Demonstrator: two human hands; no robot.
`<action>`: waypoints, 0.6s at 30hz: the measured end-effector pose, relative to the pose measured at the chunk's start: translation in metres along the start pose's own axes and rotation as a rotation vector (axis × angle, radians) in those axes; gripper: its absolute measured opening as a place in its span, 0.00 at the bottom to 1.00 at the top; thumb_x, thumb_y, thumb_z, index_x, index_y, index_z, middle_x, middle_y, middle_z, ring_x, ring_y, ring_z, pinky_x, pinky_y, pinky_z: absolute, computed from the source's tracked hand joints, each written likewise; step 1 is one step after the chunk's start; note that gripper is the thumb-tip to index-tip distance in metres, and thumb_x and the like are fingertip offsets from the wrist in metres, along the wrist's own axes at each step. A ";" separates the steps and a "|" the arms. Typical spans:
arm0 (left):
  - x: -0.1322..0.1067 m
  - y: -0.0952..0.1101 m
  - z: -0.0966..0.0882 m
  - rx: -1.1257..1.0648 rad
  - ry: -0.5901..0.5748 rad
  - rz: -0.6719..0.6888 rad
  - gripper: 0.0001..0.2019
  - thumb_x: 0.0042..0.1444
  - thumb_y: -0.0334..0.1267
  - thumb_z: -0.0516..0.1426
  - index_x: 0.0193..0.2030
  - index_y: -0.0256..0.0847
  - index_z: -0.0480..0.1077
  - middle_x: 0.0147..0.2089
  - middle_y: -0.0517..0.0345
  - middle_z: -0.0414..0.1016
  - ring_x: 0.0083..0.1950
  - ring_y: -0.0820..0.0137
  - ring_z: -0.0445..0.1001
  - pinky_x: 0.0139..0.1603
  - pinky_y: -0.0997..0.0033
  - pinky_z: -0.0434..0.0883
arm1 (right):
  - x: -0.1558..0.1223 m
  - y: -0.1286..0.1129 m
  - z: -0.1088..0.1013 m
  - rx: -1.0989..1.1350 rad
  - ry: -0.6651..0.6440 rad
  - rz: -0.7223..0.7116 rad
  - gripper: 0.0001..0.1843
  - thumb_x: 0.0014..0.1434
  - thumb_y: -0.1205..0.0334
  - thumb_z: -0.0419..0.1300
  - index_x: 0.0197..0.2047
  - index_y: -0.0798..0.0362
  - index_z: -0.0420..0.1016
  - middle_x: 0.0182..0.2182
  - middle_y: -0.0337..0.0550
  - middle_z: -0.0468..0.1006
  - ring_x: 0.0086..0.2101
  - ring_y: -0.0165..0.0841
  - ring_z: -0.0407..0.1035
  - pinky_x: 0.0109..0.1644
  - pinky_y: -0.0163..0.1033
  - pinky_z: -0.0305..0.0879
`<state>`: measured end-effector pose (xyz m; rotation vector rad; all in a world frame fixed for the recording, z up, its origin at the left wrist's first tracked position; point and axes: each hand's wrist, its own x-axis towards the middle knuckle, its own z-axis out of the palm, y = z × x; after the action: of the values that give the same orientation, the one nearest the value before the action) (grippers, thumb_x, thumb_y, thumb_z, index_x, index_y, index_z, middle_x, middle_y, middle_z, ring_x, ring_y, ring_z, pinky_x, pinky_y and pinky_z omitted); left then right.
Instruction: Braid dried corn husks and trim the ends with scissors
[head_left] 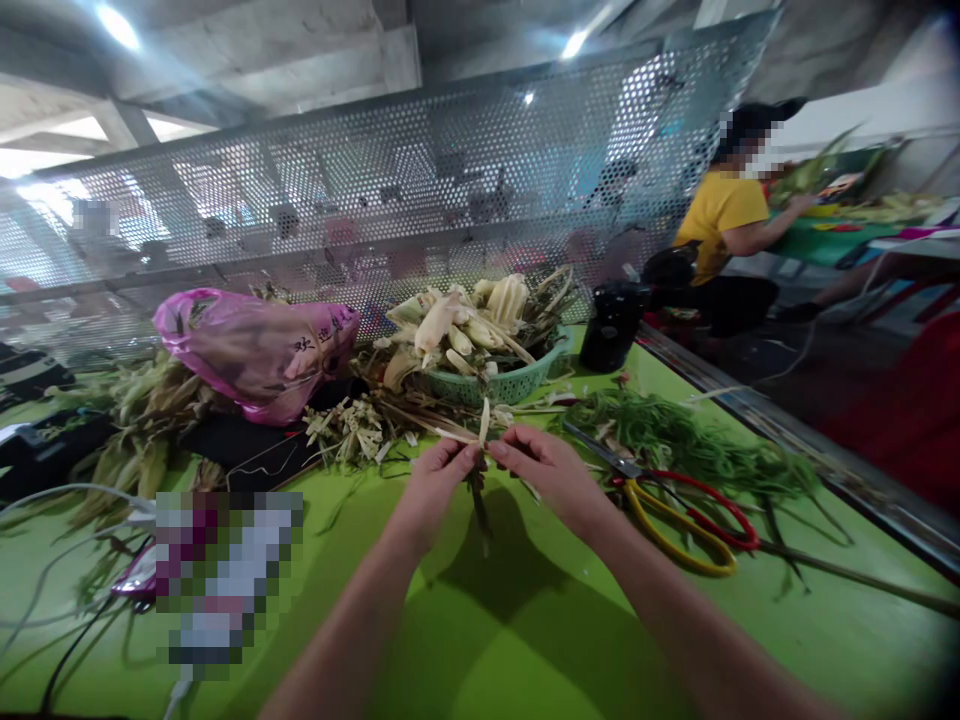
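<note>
My left hand [429, 490] and my right hand [553, 472] meet above the green table [495, 640]. Between both thumbs and fingertips is a pinched pale strip of husk [484, 418], its tip pointing up. A darker stem-like piece [480, 505] hangs below the fingers, partly blurred. Just right of my right hand lie open scissors [630, 468] with one red and one yellow handle. Behind my hands stands a green plastic basket [517, 385] heaped with pale corn husks [457, 325].
Left are a pink plastic bag [259, 350], dried husks [142, 430], cut husk scraps [352, 430] and cables. Green shredded strands [690, 440] lie right, near a black container [611, 325]. A perforated metal screen [420, 190] runs behind. A person in yellow [720, 215] sits farther right.
</note>
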<state>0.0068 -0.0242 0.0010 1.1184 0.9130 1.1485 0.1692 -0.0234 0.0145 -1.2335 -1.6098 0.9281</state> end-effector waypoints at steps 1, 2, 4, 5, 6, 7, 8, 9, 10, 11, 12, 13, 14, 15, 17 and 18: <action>0.000 0.000 -0.001 -0.027 0.003 -0.011 0.18 0.47 0.50 0.64 0.35 0.36 0.73 0.31 0.56 0.71 0.33 0.73 0.66 0.38 0.73 0.65 | 0.000 0.000 0.000 -0.028 -0.020 -0.015 0.17 0.55 0.47 0.60 0.26 0.52 0.70 0.21 0.35 0.65 0.24 0.29 0.56 0.27 0.35 0.51; 0.000 -0.001 -0.001 -0.049 0.001 -0.021 0.18 0.47 0.50 0.64 0.35 0.35 0.73 0.32 0.56 0.71 0.33 0.73 0.67 0.38 0.73 0.65 | -0.001 -0.001 0.001 -0.036 -0.036 -0.032 0.16 0.55 0.49 0.60 0.25 0.52 0.70 0.21 0.35 0.65 0.24 0.29 0.56 0.28 0.35 0.51; 0.000 -0.001 -0.002 -0.074 -0.004 -0.040 0.18 0.47 0.50 0.64 0.35 0.36 0.73 0.32 0.57 0.72 0.33 0.73 0.67 0.38 0.72 0.66 | -0.002 -0.002 0.002 -0.017 -0.049 -0.057 0.14 0.56 0.51 0.59 0.26 0.52 0.70 0.22 0.35 0.66 0.25 0.30 0.57 0.29 0.35 0.52; 0.000 -0.001 -0.002 -0.077 -0.005 -0.045 0.17 0.47 0.50 0.64 0.35 0.36 0.73 0.32 0.57 0.71 0.32 0.74 0.67 0.37 0.73 0.66 | -0.003 -0.002 0.003 -0.008 -0.042 -0.062 0.14 0.57 0.52 0.59 0.26 0.52 0.70 0.22 0.35 0.65 0.25 0.30 0.58 0.29 0.36 0.53; -0.001 0.000 -0.002 -0.074 -0.008 -0.048 0.17 0.48 0.51 0.63 0.34 0.36 0.72 0.31 0.58 0.70 0.31 0.74 0.67 0.36 0.73 0.66 | -0.003 -0.003 0.003 -0.008 -0.031 -0.065 0.14 0.58 0.54 0.58 0.25 0.52 0.69 0.21 0.35 0.65 0.25 0.30 0.58 0.30 0.36 0.53; -0.001 0.000 -0.001 -0.066 -0.010 -0.045 0.18 0.48 0.51 0.63 0.33 0.36 0.72 0.30 0.59 0.70 0.31 0.74 0.66 0.34 0.73 0.66 | -0.004 -0.003 0.004 -0.014 -0.012 -0.071 0.13 0.58 0.55 0.58 0.25 0.52 0.69 0.21 0.35 0.65 0.26 0.30 0.58 0.30 0.36 0.53; -0.002 0.000 -0.001 -0.055 -0.011 -0.040 0.18 0.48 0.51 0.63 0.32 0.36 0.72 0.29 0.59 0.69 0.30 0.74 0.66 0.32 0.74 0.65 | -0.004 -0.003 0.005 -0.024 0.008 -0.077 0.13 0.57 0.57 0.58 0.24 0.52 0.68 0.21 0.35 0.65 0.26 0.30 0.58 0.31 0.36 0.53; -0.002 0.000 -0.001 -0.045 -0.009 -0.035 0.18 0.48 0.51 0.63 0.32 0.36 0.71 0.29 0.59 0.68 0.30 0.74 0.66 0.31 0.74 0.65 | -0.005 -0.003 0.005 -0.036 0.026 -0.082 0.12 0.57 0.58 0.58 0.24 0.52 0.67 0.21 0.35 0.64 0.26 0.30 0.58 0.31 0.36 0.53; -0.002 0.001 0.000 -0.036 -0.005 -0.031 0.17 0.48 0.51 0.63 0.32 0.36 0.71 0.29 0.58 0.68 0.30 0.74 0.66 0.31 0.75 0.65 | -0.005 -0.003 0.005 -0.046 0.042 -0.086 0.12 0.56 0.59 0.58 0.23 0.52 0.66 0.21 0.34 0.64 0.26 0.30 0.58 0.31 0.36 0.52; -0.003 0.001 0.000 -0.028 -0.003 -0.031 0.17 0.48 0.51 0.63 0.32 0.36 0.72 0.30 0.58 0.69 0.31 0.73 0.66 0.31 0.75 0.64 | -0.005 -0.003 0.006 -0.053 0.054 -0.090 0.11 0.55 0.60 0.58 0.23 0.52 0.66 0.21 0.34 0.63 0.26 0.30 0.57 0.31 0.36 0.52; -0.003 0.002 0.000 -0.023 0.000 -0.034 0.16 0.49 0.50 0.63 0.32 0.37 0.72 0.31 0.58 0.69 0.32 0.73 0.67 0.32 0.75 0.64 | -0.005 -0.003 0.006 -0.055 0.063 -0.093 0.11 0.55 0.61 0.58 0.22 0.52 0.65 0.20 0.34 0.62 0.25 0.30 0.57 0.31 0.36 0.51; -0.004 0.002 0.001 -0.020 0.001 -0.038 0.15 0.49 0.49 0.62 0.32 0.37 0.72 0.32 0.57 0.70 0.33 0.73 0.67 0.33 0.75 0.64 | -0.005 -0.002 0.006 -0.054 0.071 -0.091 0.11 0.55 0.61 0.58 0.22 0.52 0.64 0.20 0.33 0.61 0.25 0.29 0.56 0.30 0.36 0.51; -0.004 0.002 0.001 -0.019 0.001 -0.042 0.14 0.49 0.48 0.62 0.33 0.37 0.72 0.33 0.57 0.70 0.34 0.73 0.68 0.34 0.75 0.64 | -0.005 -0.002 0.006 -0.051 0.074 -0.086 0.11 0.54 0.61 0.57 0.22 0.52 0.64 0.19 0.33 0.60 0.24 0.29 0.55 0.30 0.36 0.50; -0.004 0.003 0.001 -0.019 0.003 -0.042 0.13 0.50 0.47 0.62 0.33 0.37 0.73 0.34 0.57 0.71 0.35 0.72 0.68 0.34 0.75 0.64 | -0.005 -0.001 0.005 -0.049 0.077 -0.079 0.11 0.54 0.61 0.57 0.22 0.52 0.64 0.19 0.32 0.59 0.24 0.29 0.54 0.29 0.36 0.50; -0.005 0.004 0.002 -0.031 0.005 -0.034 0.12 0.50 0.45 0.62 0.32 0.37 0.73 0.33 0.57 0.71 0.34 0.73 0.68 0.36 0.75 0.64 | -0.005 0.000 0.005 -0.046 0.079 -0.068 0.11 0.54 0.61 0.57 0.22 0.51 0.64 0.18 0.32 0.57 0.23 0.28 0.53 0.28 0.35 0.49; -0.005 0.004 0.002 -0.048 0.006 -0.031 0.11 0.50 0.43 0.62 0.32 0.37 0.73 0.33 0.58 0.71 0.34 0.73 0.67 0.37 0.75 0.65 | -0.005 0.001 0.004 -0.046 0.082 -0.066 0.11 0.54 0.60 0.57 0.22 0.51 0.64 0.18 0.32 0.57 0.22 0.28 0.53 0.28 0.35 0.49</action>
<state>0.0064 -0.0295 0.0052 1.0595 0.8999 1.1432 0.1659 -0.0280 0.0115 -1.2264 -1.6058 0.7932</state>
